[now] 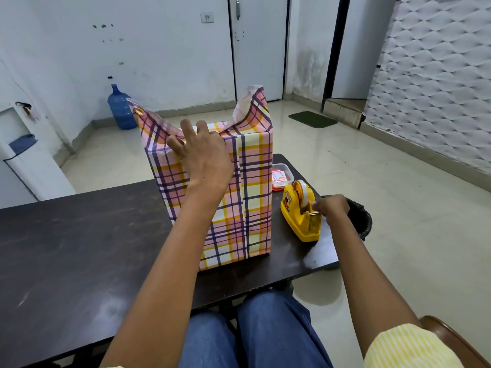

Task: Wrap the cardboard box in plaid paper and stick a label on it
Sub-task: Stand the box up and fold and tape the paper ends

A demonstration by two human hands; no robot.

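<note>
Left hand point(202, 155), fingers spread, presses down folded plaid paper point(247, 187); right hand point(333, 208) pinches tape point(303, 193) at the dispenser point(299, 221); beyond its fingers, a clear tub point(289, 171) holds labels point(279, 177).

a tall cardboard box point(233, 235) stands upright in the middle of the frame, on the right part of a dark table point(79, 235). plaid paper point(255, 166) in pink, cream, yellow and purple covers every side that shows, with a vertical seam down the near face. at the top the paper is not closed: two loose flaps stick up, one at upper left, one at upper right, pale undersides showing. just right of the box, a small clear tub point(289, 171) holds a white, red-edged label point(278, 177).
</note>
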